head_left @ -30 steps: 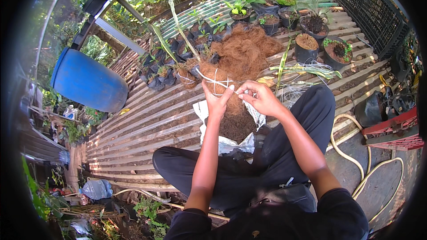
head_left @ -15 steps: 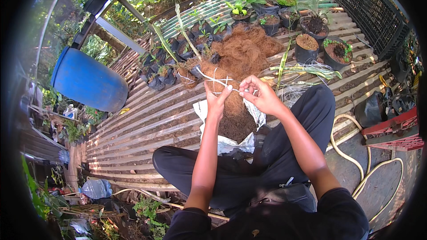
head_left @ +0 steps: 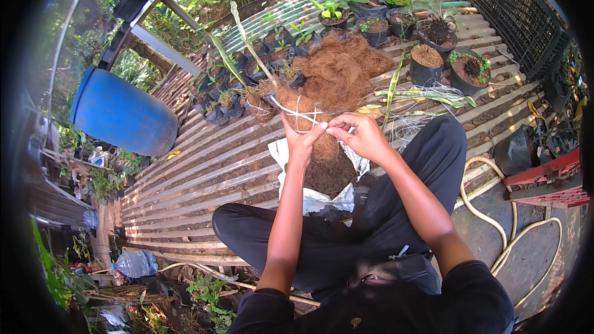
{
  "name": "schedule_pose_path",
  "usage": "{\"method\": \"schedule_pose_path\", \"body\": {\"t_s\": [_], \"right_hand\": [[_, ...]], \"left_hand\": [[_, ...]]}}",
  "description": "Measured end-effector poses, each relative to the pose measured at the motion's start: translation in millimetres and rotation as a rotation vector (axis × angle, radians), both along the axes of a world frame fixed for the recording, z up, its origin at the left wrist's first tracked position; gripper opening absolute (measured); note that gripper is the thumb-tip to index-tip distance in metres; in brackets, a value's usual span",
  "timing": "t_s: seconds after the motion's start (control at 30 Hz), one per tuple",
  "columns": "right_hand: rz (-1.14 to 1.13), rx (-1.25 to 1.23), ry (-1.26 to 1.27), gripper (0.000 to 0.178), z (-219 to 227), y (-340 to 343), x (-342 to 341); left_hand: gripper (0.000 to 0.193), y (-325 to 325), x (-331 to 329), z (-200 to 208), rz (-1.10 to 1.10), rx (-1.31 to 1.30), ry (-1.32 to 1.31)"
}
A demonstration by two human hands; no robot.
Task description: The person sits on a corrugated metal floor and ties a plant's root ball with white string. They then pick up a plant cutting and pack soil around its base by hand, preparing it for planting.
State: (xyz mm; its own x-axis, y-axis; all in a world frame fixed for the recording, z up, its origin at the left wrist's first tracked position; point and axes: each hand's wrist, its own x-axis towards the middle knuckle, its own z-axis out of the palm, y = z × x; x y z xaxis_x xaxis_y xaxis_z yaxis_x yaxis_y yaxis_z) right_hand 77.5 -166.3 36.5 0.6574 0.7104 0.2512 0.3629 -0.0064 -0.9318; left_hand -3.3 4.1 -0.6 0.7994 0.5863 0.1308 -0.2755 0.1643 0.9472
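My left hand (head_left: 301, 142) is closed round a brown coconut-fibre ball (head_left: 295, 104) crossed by white string (head_left: 299, 113). A long pale stalk (head_left: 249, 40) juts up and away from the ball's far side. Just right of it my right hand (head_left: 361, 135) has thumb and forefinger pinched together on the string, close to my left thumb. Below both hands, dark soil (head_left: 330, 176) lies in an opened white sack (head_left: 337, 204) between my legs. A second fibre-wrapped ball (head_left: 257, 105) with a long leaf sits to the left of the held one.
A heap of loose coconut fibre (head_left: 346, 65) lies beyond my hands. Cut variegated leaves (head_left: 421, 95) are to its right. Several potted plants (head_left: 469, 71) line the back. A blue barrel (head_left: 124, 111) lies left, a red crate (head_left: 547, 179) and a hose (head_left: 479, 216) right.
My right hand has moved slightly left, its fingers now nearly meeting my left thumb. The stalk and ball have tilted a little to the left.
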Motion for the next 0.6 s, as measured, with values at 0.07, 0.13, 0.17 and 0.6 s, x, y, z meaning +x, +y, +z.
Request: {"method": "schedule_pose_path", "body": {"t_s": [0.07,0.13,0.17,0.6], "right_hand": [[0.021,-0.045,0.172,0.019,-2.7,1.9,2.1],[0.049,-0.062,0.213,0.018,-3.8,2.6,4.7],[0.054,-0.096,0.25,0.018,-3.0,2.9,5.4],[-0.011,-0.016,-0.207,0.012,31.3,-5.9,-9.5]], "left_hand": [[0.1,-0.3,1.3,-0.4,-0.003,0.02,0.023],[0.103,-1.8,0.0,-2.1,-0.013,0.031,0.02],[0.104,-1.7,-0.6,-3.0,-0.019,0.033,0.016],[0.102,-1.0,2.4,-11.2,-0.033,-0.054,0.07]]}}
